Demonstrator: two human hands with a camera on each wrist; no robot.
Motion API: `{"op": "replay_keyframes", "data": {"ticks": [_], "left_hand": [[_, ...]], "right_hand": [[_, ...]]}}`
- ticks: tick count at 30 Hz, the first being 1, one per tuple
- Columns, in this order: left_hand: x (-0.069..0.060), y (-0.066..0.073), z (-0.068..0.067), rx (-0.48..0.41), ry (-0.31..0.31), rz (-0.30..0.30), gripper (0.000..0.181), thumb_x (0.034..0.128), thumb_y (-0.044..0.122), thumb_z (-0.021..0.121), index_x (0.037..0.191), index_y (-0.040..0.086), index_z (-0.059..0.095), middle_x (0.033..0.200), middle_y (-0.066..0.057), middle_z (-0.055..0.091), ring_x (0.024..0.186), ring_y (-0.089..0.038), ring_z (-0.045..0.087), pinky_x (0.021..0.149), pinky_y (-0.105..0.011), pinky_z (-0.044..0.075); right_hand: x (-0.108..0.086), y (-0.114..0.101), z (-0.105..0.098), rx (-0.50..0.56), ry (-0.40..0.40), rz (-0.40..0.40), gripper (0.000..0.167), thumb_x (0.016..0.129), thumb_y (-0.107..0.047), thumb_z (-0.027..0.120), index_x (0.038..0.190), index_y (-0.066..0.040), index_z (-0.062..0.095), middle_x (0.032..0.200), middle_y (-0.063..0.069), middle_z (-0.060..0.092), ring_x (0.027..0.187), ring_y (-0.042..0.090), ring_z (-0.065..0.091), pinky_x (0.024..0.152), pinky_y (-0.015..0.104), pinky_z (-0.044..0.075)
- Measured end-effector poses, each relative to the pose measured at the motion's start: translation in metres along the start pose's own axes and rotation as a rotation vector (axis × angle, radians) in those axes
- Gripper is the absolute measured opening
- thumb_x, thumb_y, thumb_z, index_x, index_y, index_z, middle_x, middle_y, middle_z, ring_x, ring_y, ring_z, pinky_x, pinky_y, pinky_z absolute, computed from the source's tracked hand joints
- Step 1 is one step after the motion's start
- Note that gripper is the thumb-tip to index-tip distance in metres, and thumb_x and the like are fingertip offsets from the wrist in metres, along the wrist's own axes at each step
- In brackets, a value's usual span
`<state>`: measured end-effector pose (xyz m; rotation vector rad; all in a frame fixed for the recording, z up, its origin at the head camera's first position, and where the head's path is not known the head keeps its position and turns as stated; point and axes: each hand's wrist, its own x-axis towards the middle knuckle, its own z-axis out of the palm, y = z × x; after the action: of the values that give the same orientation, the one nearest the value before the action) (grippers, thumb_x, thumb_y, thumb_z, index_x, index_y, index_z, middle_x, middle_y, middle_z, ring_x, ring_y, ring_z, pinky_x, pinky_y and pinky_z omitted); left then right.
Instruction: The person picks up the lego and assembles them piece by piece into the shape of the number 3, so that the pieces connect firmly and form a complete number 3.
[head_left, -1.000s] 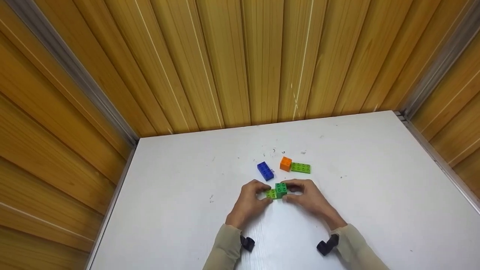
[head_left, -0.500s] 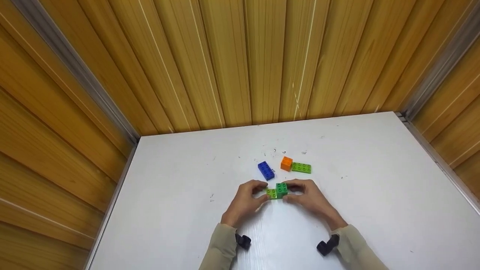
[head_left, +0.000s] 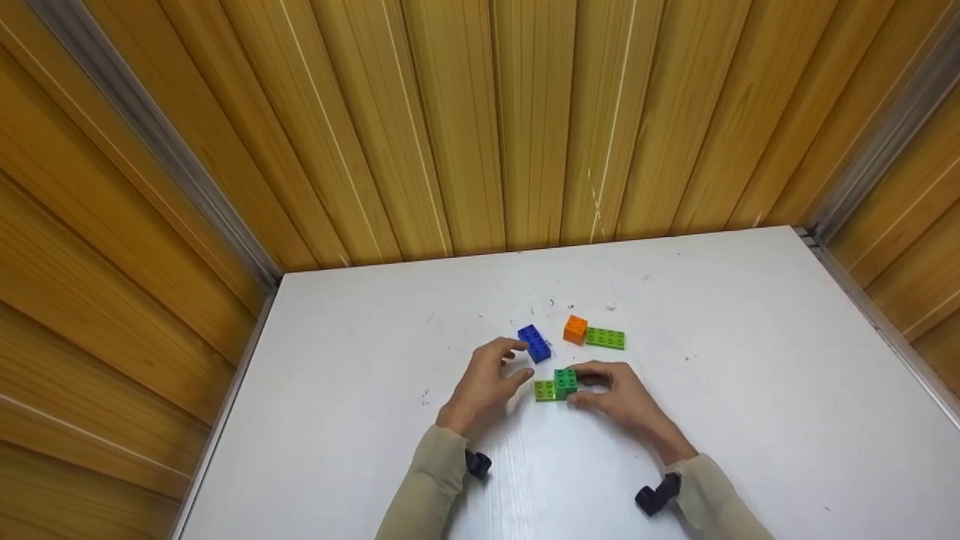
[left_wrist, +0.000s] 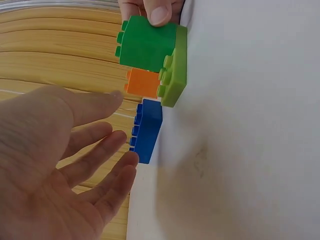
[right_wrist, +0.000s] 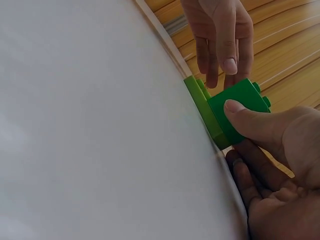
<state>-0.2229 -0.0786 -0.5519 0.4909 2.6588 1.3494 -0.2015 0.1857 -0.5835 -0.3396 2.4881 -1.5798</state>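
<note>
My right hand (head_left: 619,390) pinches a dark green block (head_left: 565,381) between thumb and fingers. That block sits on the right half of a light green flat plate (head_left: 544,391), whose left studs show bare. In the right wrist view the thumb presses the side of the green block (right_wrist: 240,110). My left hand (head_left: 486,382) holds nothing; its fingers are spread and loosely bent, near the blue brick (head_left: 534,343). The left wrist view shows a gap between the left thumb and the blue brick (left_wrist: 147,131); whether a fingertip touches the brick cannot be told.
Behind the hands, an orange block (head_left: 575,329) stands beside a second light green plate (head_left: 605,338). All of it is on a white table (head_left: 360,360) with small dark marks. Wood-patterned panels (head_left: 465,135) rise at the back and sides.
My left hand has let go of the light green plate and moved away from it, up toward the blue brick. My right hand keeps its hold on the dark green block.
</note>
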Motion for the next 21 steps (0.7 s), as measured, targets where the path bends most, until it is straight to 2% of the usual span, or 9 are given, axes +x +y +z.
{"op": "replay_keyframes", "data": {"ticks": [8,15,21], "left_hand": [[0.023,-0.002,-0.010,0.074,-0.006,0.052,0.048,0.0987,0.012,0.078,0.144,0.006,0.064,0.143,-0.009,0.066,0.130,-0.031,0.063,0.111,-0.042,0.055],[0.035,0.002,-0.009,0.212,-0.021,-0.003,0.055,0.0950,0.019,0.084,0.146,0.016,0.064,0.153,-0.002,0.059,0.143,-0.026,0.053,0.126,-0.045,0.041],[0.044,0.002,-0.004,0.302,-0.074,0.041,0.058,0.0941,0.011,0.081,0.149,0.016,0.061,0.157,-0.001,0.054,0.142,-0.024,0.052,0.126,-0.040,0.041]], "right_hand": [[0.002,0.001,0.000,0.007,-0.006,-0.003,0.047,0.089,-0.020,0.088,0.132,-0.008,0.074,0.130,0.012,0.075,0.119,0.028,0.069,0.109,0.052,0.054],[0.002,0.000,0.000,0.031,-0.011,-0.025,0.046,0.089,-0.018,0.088,0.131,-0.007,0.075,0.127,0.011,0.076,0.118,0.029,0.070,0.108,0.047,0.055],[0.001,0.002,0.001,0.004,-0.011,0.012,0.047,0.089,-0.020,0.088,0.133,-0.009,0.074,0.129,0.010,0.075,0.120,0.028,0.069,0.110,0.048,0.054]]}}
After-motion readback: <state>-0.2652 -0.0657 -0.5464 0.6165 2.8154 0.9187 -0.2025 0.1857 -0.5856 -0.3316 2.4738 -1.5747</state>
